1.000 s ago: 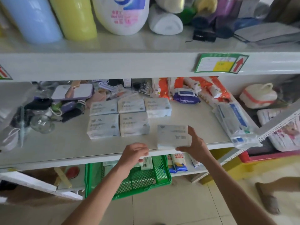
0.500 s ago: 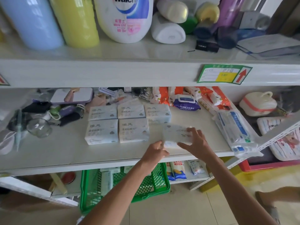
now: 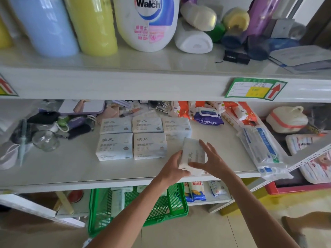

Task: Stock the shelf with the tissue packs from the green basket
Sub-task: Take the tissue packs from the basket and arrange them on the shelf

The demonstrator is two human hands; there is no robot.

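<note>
5 tissue packs (image 3: pixel 132 138) already on shelf (image 3: pixel 53 169). Left hand (image 3: pixel 174 165) & right hand (image 3: pixel 211 158) both gripping pack no. 6 (image 3: pixel 194 154). Green basket (image 3: pixel 172 203) maybe has 1-2 more, hard to see.

Bright, soft daylight, glare on the glossy upper shelf (image 3: pixel 161 58), wide-angle bowing at edges, slight blur throughout.

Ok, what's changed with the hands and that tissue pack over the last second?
The left hand, empty a second ago, has come up and gripped the tissue pack alongside the right hand. Together they've turned it from flat and sideways to lengthwise, tilted up. The five packs already stocked and the green basket haven't moved.
</note>
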